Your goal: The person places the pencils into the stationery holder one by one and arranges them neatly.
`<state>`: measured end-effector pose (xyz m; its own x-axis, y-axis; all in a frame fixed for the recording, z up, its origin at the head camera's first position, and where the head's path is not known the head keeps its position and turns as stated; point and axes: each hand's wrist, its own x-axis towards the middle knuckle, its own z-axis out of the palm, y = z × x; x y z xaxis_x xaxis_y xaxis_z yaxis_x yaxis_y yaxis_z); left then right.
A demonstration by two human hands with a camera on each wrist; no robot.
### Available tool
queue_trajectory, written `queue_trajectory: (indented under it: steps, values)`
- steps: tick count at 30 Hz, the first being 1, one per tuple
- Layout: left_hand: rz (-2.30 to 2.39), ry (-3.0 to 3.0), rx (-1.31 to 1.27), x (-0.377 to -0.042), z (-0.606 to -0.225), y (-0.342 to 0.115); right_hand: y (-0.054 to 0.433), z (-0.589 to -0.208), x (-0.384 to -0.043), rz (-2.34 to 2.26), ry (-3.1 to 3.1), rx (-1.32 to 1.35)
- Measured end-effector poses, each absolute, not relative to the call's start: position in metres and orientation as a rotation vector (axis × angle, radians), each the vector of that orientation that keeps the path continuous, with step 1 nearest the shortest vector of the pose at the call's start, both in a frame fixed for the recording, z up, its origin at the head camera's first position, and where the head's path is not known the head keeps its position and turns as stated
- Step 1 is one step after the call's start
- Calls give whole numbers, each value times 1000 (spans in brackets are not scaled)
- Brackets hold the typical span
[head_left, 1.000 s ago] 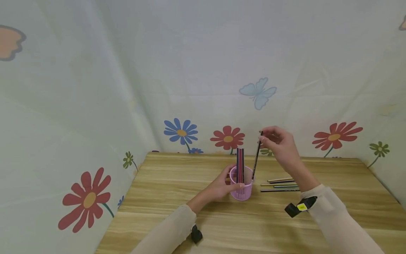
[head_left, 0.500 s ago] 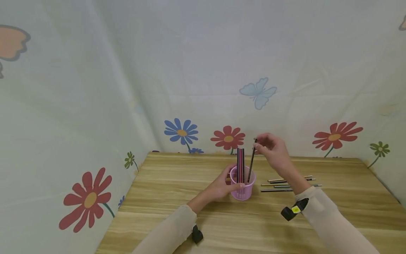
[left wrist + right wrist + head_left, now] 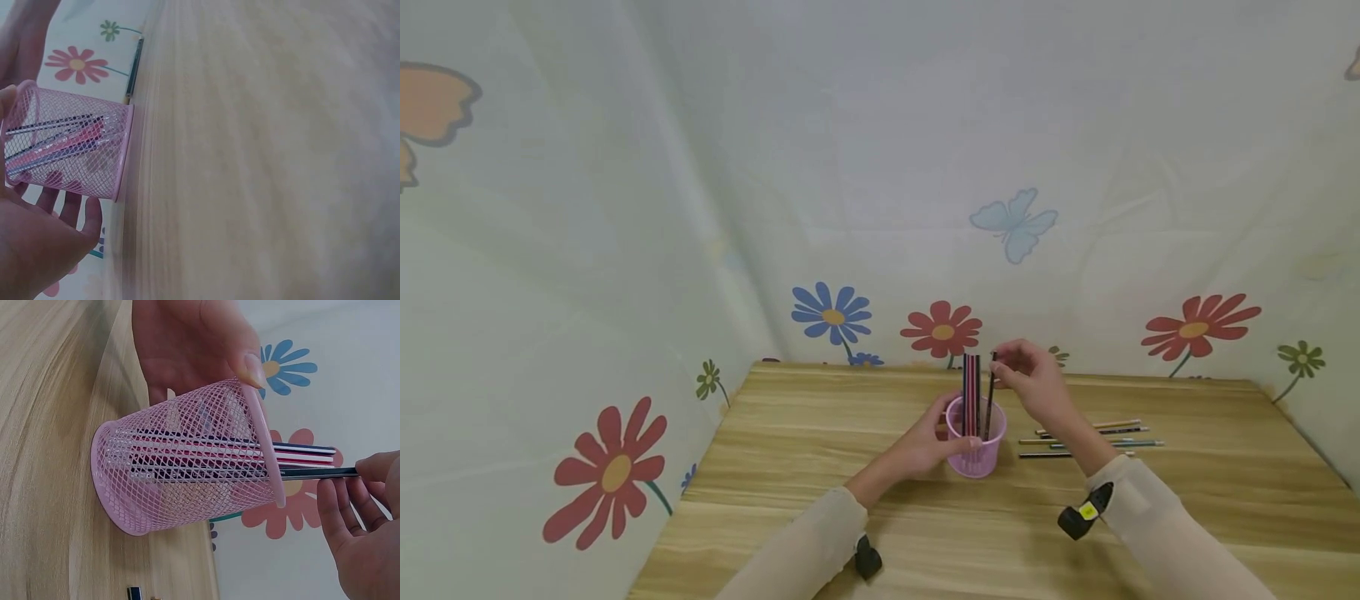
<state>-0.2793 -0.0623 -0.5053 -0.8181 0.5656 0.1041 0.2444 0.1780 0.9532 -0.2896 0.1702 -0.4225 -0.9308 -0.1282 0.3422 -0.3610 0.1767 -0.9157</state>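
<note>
My left hand (image 3: 922, 446) grips a pink mesh pencil cup (image 3: 974, 465), its thumb at the rim and its fingers round the far side. Inside the cup stands a bunch of dark and red striped pencils (image 3: 971, 387). With thumb and fingertips my right hand (image 3: 1039, 388) pinches a black pencil (image 3: 988, 414) by its upper end. The right wrist view shows that pencil's lower length inside the cup (image 3: 187, 425), beside the bunch. In the left wrist view the mesh wall (image 3: 69, 137) lets the pencils show through, with the left fingers curved beneath.
Several loose pencils (image 3: 1097, 451) lie on the wooden table (image 3: 797, 433) to the right of the cup, partly behind the right forearm. A cloth (image 3: 880, 167) printed with flowers and butterflies hangs behind the table and along its left side.
My right hand has moved left and down, bringing the black pencil from the cup's right rim into the cup beside the others. The left hand keeps its hold on the cup.
</note>
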Motion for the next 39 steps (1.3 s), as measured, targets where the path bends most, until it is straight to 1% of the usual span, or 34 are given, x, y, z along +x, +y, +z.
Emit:
queue_trajectory:
  steps: [11,29,39]
  values:
    - [1687,2183,772,-277,-505,-61,168,-428,-292,1825,-2288,412]
    - [1707,2168,777,-278,-507,-60,166,-444,-290,1763,-2387,448]
    - [1707,2182,777,-280,-507,-61,182,-451,-289,1644,-2469,504]
